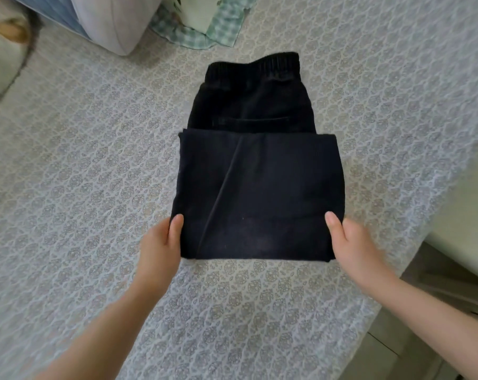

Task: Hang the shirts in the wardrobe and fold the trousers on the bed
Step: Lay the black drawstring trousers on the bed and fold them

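Black trousers (pixel 257 171) lie on the patterned bed cover (pixel 81 160), legs folded up over the seat, with the elastic waistband at the far end. My left hand (pixel 162 242) grips the near left corner of the folded part, thumb on top and fingers hidden beneath the cloth. At the near right corner my right hand (pixel 354 239) holds the fabric the same way, thumb lying on top.
A pale bolster pillow (pixel 109 20) and a green checked cloth (pixel 202 26) lie at the head of the bed. A round cushion (pixel 2 50) sits at the far left. The bed's edge runs along the right, with floor (pixel 451 283) beyond.
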Tool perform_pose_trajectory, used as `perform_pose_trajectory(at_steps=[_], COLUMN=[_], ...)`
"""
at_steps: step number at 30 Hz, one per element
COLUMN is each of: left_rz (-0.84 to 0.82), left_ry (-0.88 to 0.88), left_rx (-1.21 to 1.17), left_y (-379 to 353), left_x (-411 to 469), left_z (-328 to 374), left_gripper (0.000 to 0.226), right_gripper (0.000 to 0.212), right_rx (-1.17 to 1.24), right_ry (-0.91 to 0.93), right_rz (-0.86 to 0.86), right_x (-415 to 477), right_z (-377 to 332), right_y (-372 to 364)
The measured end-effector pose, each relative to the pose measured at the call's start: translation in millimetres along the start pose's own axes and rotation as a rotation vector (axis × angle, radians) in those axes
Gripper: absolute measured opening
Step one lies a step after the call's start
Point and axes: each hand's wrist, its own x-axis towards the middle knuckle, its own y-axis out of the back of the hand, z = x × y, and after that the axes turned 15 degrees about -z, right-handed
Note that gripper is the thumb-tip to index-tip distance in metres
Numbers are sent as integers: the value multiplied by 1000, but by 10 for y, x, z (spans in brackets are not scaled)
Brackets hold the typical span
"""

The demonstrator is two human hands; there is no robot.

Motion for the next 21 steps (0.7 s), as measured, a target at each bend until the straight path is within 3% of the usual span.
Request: perform_pose_trajectory(at_steps=[3,5,7,10,21], left_rz=[33,109,182,171,91], left_ry=[40,70,51,-52,-64], left_rx=[2,-80,-104,66,335], left_y=[-153,-247,-301,-318,-209], left_x=[-352,-504,-583,-630,-555], left_z=[-173,-221,-232,-288,-308], left_gripper=[36,6,16,14,17], right_gripper=[49,50,43,24,16], right_rx=[-8,44,110,173,178], right_ry=[-10,-21,-17,16,68], right_rz=[-45,-16,17,6,26], right_x=[-243,-310,-343,-411,-654], right_z=[148,198,199,223,300], right_y=[-105,-145,-145,-160,-227])
